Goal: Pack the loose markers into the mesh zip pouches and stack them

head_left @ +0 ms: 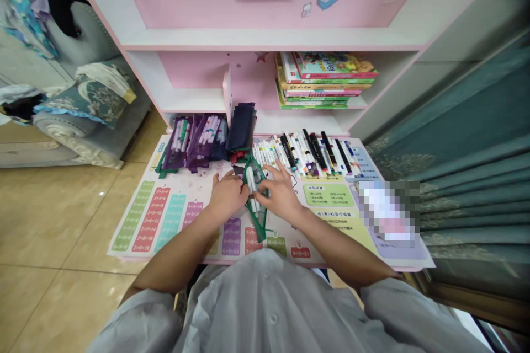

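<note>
A green-edged mesh pencil pouch point(261, 226) lies lengthwise in front of me, its mouth spread apart. Several white markers point(254, 182) show inside it. My left hand point(228, 197) grips the pouch's left side, with the thumb at the markers. On the opposite side, my right hand point(282, 192) has its thumb and fingers closed at the pouch's edge, some fingers stretched forward. Just beyond my right hand lies a row of white and black markers point(314, 151). Purple mesh pouches point(199, 140) filled with markers sit past my left hand, beside a dark navy pouch point(241, 127).
The desk point(165, 248) has a printed multiplication mat. A pink and white shelf point(269, 38) rises behind it, holding stacked books point(327, 80). A blurred-out flat object point(389, 214) lies at the right. A curtain point(467, 176) hangs there, and an armchair point(95, 105) stands left.
</note>
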A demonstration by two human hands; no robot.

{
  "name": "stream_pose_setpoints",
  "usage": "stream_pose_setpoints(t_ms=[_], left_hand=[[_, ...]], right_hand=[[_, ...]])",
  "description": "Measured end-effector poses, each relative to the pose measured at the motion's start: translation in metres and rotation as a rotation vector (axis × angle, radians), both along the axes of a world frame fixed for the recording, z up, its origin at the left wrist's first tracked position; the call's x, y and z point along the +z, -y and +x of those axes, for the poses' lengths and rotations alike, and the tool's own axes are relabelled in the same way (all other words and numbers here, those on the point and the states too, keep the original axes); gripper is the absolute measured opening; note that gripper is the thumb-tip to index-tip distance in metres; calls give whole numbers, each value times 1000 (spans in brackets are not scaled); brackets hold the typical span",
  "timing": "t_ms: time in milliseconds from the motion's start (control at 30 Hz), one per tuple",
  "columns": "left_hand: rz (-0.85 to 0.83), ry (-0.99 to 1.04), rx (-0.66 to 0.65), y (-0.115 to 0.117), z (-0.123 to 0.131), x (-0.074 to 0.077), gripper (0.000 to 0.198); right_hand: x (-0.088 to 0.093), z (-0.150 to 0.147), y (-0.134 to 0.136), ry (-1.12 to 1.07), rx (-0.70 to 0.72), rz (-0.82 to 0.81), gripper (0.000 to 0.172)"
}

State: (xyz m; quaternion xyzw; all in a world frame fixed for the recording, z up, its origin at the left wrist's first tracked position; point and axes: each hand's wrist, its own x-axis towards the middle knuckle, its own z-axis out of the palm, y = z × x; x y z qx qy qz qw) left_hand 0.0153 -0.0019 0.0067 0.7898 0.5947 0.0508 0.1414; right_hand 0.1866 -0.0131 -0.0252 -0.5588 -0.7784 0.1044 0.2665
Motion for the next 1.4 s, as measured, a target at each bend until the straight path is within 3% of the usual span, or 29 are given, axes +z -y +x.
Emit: stream_pose_setpoints(t_ms=[100, 200, 333, 867, 1167, 1400], left_hand=[[-3, 1, 7, 0, 0, -1, 33], [-9, 10, 8, 1, 0, 1, 34], [-7, 7, 9, 2, 0, 3, 34], [2, 6, 5, 0, -1, 0, 34], [-15, -1, 12, -1, -1, 0, 33], [-19, 4, 7, 1, -1, 4, 35]], right_hand=[[-1, 20, -19, 36, -243, 98, 20], [-2, 42, -38, 164, -499, 75, 17], [-7, 58, -50, 248, -605, -23, 20], [-10, 60, -55, 383, -602, -168, 27], [2, 54, -45, 106, -558, 71, 15], [14, 39, -22, -110, -324, 370, 19]])
